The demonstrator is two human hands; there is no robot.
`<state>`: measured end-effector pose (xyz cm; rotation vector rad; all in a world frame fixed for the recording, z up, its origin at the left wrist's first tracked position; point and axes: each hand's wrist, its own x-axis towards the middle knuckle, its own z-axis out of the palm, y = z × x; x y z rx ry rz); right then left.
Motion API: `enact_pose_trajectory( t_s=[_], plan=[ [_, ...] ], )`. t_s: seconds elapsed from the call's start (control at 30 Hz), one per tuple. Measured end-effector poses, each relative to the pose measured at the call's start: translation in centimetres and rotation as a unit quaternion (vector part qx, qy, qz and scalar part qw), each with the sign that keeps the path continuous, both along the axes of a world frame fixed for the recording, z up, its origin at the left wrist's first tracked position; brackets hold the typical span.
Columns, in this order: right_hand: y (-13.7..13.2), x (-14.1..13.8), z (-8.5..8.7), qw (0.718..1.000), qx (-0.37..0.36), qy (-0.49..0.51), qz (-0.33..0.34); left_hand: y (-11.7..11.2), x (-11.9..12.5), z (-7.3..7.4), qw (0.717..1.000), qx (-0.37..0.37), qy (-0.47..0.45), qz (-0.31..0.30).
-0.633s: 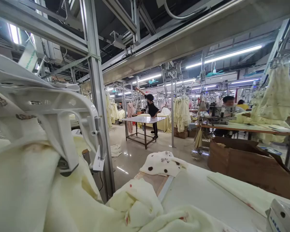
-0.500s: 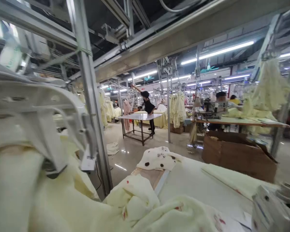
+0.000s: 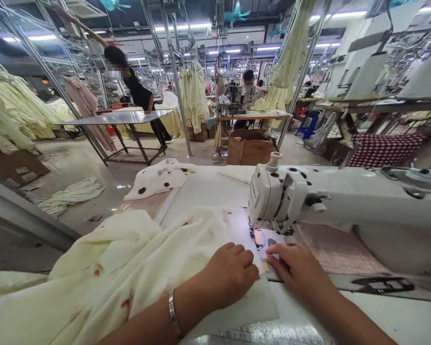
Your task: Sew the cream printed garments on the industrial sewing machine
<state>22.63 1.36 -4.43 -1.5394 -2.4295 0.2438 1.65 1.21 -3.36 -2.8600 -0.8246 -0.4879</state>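
Your left hand (image 3: 232, 274) curls on the pale yellow cloth (image 3: 165, 258), which lies in folds beside the sewing machine (image 3: 273, 194), and your right hand (image 3: 301, 270) has thumb and finger close together, but I can't tell if either grips anything, or how much is done or left.

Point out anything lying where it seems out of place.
Crumpled pale cloth lies on the floor, left of the sewing table. That looks odd, since similar pale clothes hang nearby.
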Motion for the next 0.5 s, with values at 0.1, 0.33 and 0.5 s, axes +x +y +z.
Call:
enact_pose_trajectory(
  t_s=[0.1, 0.33, 0.5],
  plan=[
    [-0.2, -0.1, 0.1, 1.000, 0.002, -0.014, -0.008, 0.0, 0.3, -1.0, 0.999, 0.023, -0.045, -0.013],
    [0.8, 0.0, 0.1, 0.997, 0.033, -0.062, -0.016, -0.7, -0.2, -1.0, 0.995, -0.088, -0.033, -0.034],
    [3.0, 1.1, -0.5, 0.995, 0.063, -0.059, -0.047, -0.2, -1.5, -0.4, 0.990, -0.136, -0.031, -0.022]
  ],
)
